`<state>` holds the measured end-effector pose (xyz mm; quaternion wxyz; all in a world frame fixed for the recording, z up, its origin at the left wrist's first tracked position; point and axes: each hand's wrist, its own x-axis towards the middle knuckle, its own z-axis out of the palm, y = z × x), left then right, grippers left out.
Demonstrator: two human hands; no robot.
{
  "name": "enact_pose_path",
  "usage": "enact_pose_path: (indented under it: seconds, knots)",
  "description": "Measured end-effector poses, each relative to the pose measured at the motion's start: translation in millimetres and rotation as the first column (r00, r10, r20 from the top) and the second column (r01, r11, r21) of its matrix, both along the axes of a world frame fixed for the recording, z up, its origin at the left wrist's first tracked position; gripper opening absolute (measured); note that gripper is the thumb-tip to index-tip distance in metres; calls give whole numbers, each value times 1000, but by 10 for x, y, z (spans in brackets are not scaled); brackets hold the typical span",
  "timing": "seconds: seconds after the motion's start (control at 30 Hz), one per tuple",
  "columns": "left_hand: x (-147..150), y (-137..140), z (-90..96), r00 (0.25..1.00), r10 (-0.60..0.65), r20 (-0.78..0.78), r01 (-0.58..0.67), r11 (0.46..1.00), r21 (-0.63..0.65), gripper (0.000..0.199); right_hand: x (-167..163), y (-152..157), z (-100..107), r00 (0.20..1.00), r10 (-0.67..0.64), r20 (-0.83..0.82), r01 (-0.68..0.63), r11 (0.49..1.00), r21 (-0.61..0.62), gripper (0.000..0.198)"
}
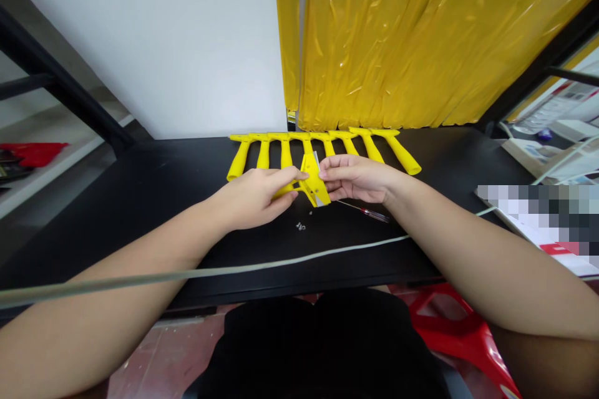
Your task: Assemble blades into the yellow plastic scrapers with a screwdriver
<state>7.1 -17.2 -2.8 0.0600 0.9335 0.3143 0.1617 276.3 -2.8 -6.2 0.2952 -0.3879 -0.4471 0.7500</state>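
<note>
Yellow plastic T-shaped tool (316,189) is held over the black tabletop (187,168), right between both hands: its handle (283,190), pointing leftward, is pinched in the grip of the left hand (259,197); its flat head (314,173), long axis running near to far, is pinched by the right hand (356,177); tiny silvery metal pieces (300,226) are seen just nearside.

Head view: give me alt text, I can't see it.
Left hand and right hand grip a yellow tool above a black table. Behind it lies a row of similar tools; small metal parts lie nearer, with a screwdriver near the right hand.
</note>
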Motion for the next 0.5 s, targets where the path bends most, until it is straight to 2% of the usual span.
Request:
enact_pose_path:
  seconds: [0.5]
  knots:
    - [13, -24, 27, 1000, 8, -16, -8, 1000, -19, 40, 24, 29, -39, 999, 38, -21, -38, 999, -14, 27]
